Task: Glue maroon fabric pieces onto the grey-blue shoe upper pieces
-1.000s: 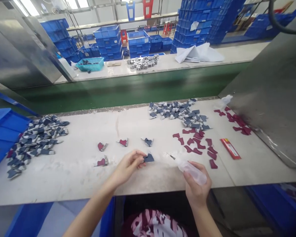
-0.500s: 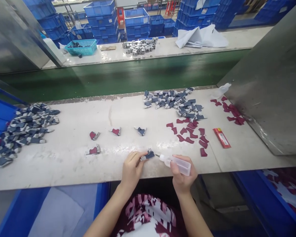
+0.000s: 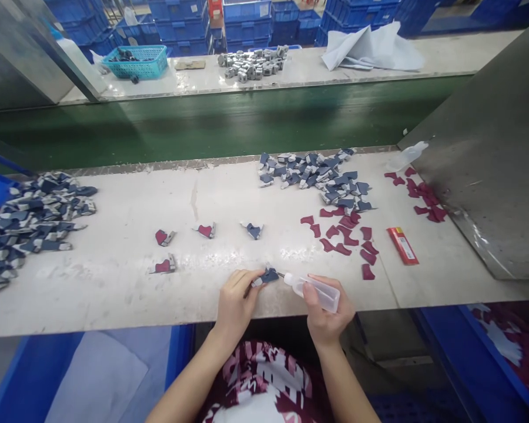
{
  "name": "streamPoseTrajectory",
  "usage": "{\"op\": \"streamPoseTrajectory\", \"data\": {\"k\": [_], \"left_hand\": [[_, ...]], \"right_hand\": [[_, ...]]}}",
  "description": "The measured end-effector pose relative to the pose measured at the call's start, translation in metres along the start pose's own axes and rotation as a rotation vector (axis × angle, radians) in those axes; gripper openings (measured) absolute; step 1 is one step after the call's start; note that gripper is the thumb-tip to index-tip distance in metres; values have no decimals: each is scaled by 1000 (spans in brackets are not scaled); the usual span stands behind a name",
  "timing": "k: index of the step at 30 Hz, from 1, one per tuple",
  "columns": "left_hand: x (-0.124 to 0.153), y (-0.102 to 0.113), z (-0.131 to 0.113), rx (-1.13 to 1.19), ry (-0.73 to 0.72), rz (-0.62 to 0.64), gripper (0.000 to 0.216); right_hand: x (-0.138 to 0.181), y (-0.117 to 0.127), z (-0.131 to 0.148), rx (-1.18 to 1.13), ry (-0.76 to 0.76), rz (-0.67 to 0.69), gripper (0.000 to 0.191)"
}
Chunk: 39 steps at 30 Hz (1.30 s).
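My left hand pinches a small dark blue piece flat on the white worktable near its front edge. My right hand is wrapped round a small clear squeeze bottle, whose thin nozzle touches the blue piece. Three pieces with red on them lie to the left, and one blue piece lies just beyond my hands. Loose red pieces are spread to the right.
A pile of blue and grey pieces sits at the back right, a bigger heap at the far left. A red flat packet, more red pieces, a steel panel, a green conveyor and a teal basket are around.
My right hand brought the bottle's nozzle to the blue piece under my left hand, and both hands drew toward the table's front edge. The view tilted down.
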State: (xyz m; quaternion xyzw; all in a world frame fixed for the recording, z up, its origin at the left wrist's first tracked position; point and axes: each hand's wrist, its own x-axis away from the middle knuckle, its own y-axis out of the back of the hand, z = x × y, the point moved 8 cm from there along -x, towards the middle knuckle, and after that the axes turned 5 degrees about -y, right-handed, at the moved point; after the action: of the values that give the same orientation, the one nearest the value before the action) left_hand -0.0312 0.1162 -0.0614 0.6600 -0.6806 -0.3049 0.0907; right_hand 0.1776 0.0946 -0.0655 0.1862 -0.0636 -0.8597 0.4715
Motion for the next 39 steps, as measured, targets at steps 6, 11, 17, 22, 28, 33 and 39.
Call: {"op": "streamPoseTrajectory", "data": {"k": [6,11,17,22,28,33,39], "left_hand": [[0,0,3,13,28,4,18],[0,-1,1,12,32,11,18],[1,0,-2,0,-20,1,19],[2,2,-7,-12,-76,-23,21],[2,5,-13,-40,-147,-65,21],[5,4,-22,-138,-252,-104,23],[11,5,-33,-224,-344,-159,27]], "right_hand": [[0,-2,0,3,8,25,25],[-1,-3,3,-11,30,30,23],[0,0,-2,-26,-3,-12,21],[1,4,-2,-15,-19,-54,25],[1,7,2,-63,34,-93,19],[3,10,1,-90,41,-137,16],[7,12,2,-47,63,-153,18]]}}
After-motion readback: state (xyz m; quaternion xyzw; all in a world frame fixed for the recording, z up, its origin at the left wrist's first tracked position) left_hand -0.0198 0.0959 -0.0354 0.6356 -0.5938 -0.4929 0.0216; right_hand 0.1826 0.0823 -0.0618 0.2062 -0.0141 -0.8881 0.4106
